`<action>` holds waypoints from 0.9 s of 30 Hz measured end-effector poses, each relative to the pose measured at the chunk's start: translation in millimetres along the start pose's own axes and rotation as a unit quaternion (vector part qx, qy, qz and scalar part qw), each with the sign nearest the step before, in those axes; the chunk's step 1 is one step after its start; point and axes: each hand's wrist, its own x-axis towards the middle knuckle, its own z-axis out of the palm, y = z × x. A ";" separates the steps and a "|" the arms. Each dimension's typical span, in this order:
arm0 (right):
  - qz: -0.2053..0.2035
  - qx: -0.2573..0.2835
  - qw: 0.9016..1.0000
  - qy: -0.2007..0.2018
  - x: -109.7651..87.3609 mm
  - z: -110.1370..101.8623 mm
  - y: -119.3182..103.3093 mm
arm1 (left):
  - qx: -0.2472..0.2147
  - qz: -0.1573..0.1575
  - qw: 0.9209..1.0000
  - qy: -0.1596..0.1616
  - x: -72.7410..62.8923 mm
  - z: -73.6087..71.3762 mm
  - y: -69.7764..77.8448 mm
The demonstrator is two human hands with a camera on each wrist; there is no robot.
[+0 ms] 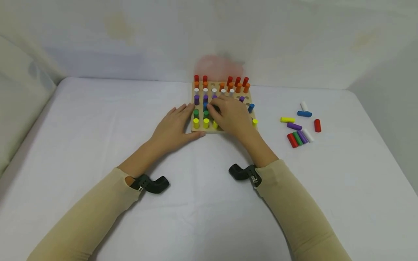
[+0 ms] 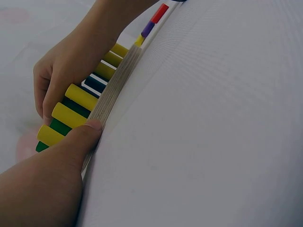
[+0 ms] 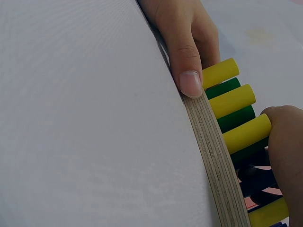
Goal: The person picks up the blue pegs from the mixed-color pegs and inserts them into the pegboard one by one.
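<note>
A wooden pegboard (image 1: 192, 127) carries rows of coloured pegs, from red at the far side to yellow at the near side. My left hand (image 1: 173, 128) rests at its left edge with fingers straight, the thumb pressing the near left corner. Over the middle of the board, my right hand (image 1: 233, 116) has its fingers curled, and thumb and index finger pinch at a blue peg (image 1: 205, 107) in the second column. The right hand hides several pegs and holes. In the right wrist view, the left thumb (image 3: 191, 82) lies against the board's layered edge beside a yellow peg (image 3: 222, 72).
To the right of the board lie several loose pegs, among them a red peg (image 1: 318, 125), a yellow peg (image 1: 287, 119) and a blue peg (image 1: 304, 114). A white cloth (image 1: 196, 217) covers the table. Black wrist devices (image 1: 156, 184) jut from both sleeves.
</note>
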 end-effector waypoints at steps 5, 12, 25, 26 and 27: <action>-0.006 -0.003 1.000 0.004 2.1 1.6 -2.4 | -0.004 -0.001 1.000 0.001 -1.3 -0.7 -3.6; -0.005 -0.009 1.000 0.006 2.2 2.6 -3.6 | -0.002 0.005 1.000 0.010 -1.5 1.4 -6.4; 0.002 -0.007 1.000 0.014 -0.5 0.9 -2.4 | -0.004 0.013 1.000 0.009 1.0 0.5 -4.4; 0.002 -0.007 1.000 0.013 -0.5 1.3 -2.5 | -0.003 0.013 1.000 0.008 0.9 0.6 -4.7; 0.001 -0.008 1.000 0.013 -0.4 1.5 -2.7 | -0.003 0.013 1.000 0.007 0.5 0.6 -5.0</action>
